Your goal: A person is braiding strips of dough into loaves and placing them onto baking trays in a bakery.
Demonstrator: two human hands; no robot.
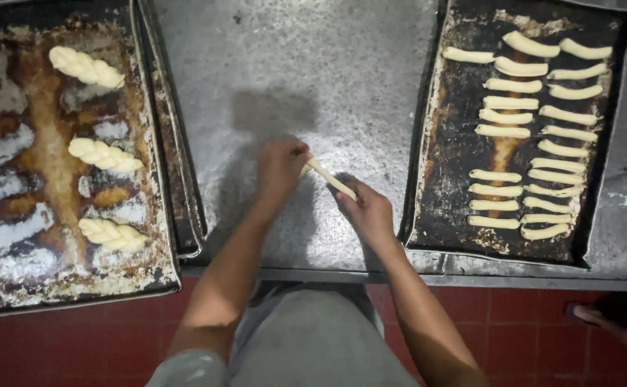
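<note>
As both forearms reach forward, left hand (pixel 279 166) and right hand (pixel 368 210) – fingers clamped – stretch a dough strip (pixel 330 178).

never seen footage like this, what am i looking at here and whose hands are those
This is one picture from a camera worn on a person's head, looking straight down, so the two bare arms reaching up from the bottom belong to the wearer. There is no machine.

The hands work over a floured metal table. The left hand and the right hand each grip one end of a thin dough strip, stretched between them just above the table.

On the left sits a worn baking tray carrying three braided dough pieces in a column. On the right, a dark tray holds many plain dough strips laid in rows.

Below the table edge is a red tiled floor, with someone else's foot at the right.
</note>
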